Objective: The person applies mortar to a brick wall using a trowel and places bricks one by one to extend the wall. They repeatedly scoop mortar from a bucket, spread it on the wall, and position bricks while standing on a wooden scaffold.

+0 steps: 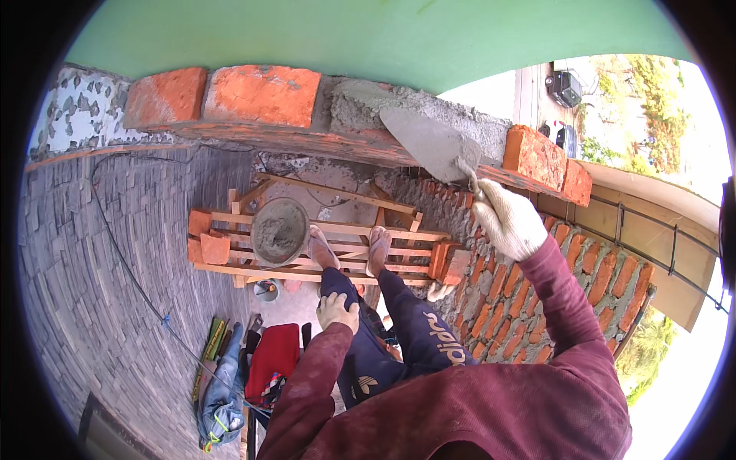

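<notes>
- So the step in hand looks like bedding mortar on top of the brick wall: a grey strip of wet mortar (359, 106) fills the gap between the left-hand bricks (262, 93) and the right-hand bricks (537, 157).
- Right hand (507, 221), in a pale glove, is closed snugly round the handle of the pointed trowel (429, 142). The blade is over that strip; honestly can't tell from up here whether it's pressing in or just above.
- Left hand (337, 313) is loosely spread on the thigh, gripping nothing.
- Mortar bucket (299, 213) sits down on the wooden scaffold (353, 229), beside the feet.
- Next move, imo, calls for a flat, steady blade to level the bed without shoving mortar off the edge.
</notes>
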The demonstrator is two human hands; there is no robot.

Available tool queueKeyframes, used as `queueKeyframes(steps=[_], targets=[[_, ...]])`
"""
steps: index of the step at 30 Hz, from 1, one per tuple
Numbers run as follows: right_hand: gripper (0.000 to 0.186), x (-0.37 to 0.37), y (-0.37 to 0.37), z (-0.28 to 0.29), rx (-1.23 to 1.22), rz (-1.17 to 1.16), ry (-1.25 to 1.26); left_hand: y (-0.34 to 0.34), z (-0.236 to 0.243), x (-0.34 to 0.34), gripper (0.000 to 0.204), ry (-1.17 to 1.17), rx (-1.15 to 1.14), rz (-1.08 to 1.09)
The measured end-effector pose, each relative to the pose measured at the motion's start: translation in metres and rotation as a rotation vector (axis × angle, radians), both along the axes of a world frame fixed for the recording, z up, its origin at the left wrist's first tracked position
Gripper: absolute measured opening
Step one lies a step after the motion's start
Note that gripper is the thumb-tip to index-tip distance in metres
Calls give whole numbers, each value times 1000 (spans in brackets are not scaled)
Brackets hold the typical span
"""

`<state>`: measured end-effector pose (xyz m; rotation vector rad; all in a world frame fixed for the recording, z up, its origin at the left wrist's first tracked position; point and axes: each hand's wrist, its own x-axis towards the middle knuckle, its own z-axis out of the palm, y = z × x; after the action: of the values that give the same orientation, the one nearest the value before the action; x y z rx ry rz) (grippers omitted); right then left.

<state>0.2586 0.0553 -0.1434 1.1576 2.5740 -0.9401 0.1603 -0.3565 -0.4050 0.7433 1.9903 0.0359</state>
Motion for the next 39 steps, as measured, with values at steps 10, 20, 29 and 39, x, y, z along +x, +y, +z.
queueKeyframes(steps=[10,20,29,39], targets=[[32,-52,42,35,-264,-108,-223,9,8,-13,54,-20,-80,-70],[31,-49,45,2,-9,92,-165,18,7,-18,54,-43,-87,-83],[33,-3,17,36,-880,-799,154,17,3,-13,54,-48,-68,-66],[33,15,-18,23,-345,-284,2,12,6,-6,54,-49,-102,-84]])
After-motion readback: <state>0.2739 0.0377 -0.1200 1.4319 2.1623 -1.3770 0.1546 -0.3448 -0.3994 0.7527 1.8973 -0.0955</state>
